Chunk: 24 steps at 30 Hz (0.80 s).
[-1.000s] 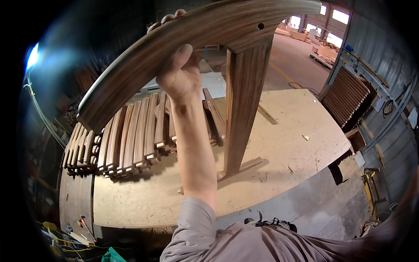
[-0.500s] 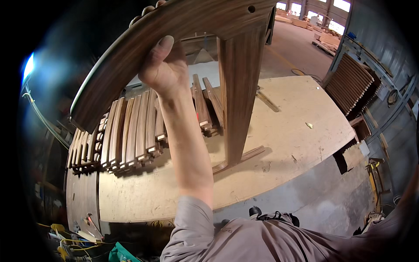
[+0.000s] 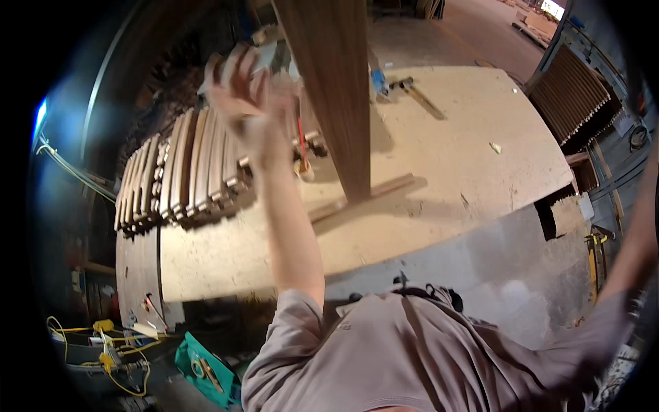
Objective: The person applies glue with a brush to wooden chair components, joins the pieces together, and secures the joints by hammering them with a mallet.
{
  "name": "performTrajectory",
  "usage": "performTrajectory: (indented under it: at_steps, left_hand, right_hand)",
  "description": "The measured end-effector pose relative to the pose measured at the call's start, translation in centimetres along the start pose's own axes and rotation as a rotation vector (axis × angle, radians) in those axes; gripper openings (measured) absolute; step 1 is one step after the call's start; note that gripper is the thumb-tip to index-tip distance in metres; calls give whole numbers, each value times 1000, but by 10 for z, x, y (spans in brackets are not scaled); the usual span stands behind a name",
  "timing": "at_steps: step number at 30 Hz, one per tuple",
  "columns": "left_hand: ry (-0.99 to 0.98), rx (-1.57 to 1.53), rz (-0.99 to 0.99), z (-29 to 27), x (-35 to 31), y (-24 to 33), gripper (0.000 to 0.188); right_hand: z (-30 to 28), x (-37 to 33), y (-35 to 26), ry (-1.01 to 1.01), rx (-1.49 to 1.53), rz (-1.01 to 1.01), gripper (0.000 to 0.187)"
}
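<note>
My left hand (image 3: 240, 86) is raised over the far left of the table, blurred by motion, with its fingers apart and nothing in them. Just to its right a dark brown wooden upright board (image 3: 340, 103) rises out of the top of the picture. Its lower end meets a thin wooden strip (image 3: 391, 187) lying on the tabletop. Behind and below my left hand lie rows of slightly curved brown wooden slats (image 3: 195, 165). Of my right arm only the forearm (image 3: 635, 233) shows at the right rim; the hand is out of the picture.
On the pale tabletop (image 3: 467, 144) lie a hammer (image 3: 419, 96), a blue object (image 3: 379, 82) and a red-handled brush (image 3: 303, 154). Stacked slatted wood (image 3: 570, 96) leans at the right wall. A green bag (image 3: 206, 371) and yellow cables (image 3: 123, 336) are at lower left.
My left hand has let go of the curved upper part of the wooden frame and moved slightly left. The view has shifted; that curved part no longer shows clearly. The upright still stands.
</note>
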<state>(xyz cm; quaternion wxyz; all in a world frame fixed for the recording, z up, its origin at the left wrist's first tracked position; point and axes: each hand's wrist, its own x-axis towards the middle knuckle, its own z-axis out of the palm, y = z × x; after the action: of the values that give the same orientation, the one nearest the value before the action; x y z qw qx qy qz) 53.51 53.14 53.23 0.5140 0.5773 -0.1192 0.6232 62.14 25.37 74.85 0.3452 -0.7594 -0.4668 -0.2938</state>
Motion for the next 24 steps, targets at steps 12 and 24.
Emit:
performTrajectory:
  at_steps: [12, 24]
  left_hand:
    - [72, 859, -165, 58, -69, -4, 95]
    - [-877, 1111, -393, 41, -109, 24, 103]
  right_hand:
    - [151, -437, 346, -109, 604, 1227, 12]
    - [211, -514, 471, -493, 199, 1310, 28]
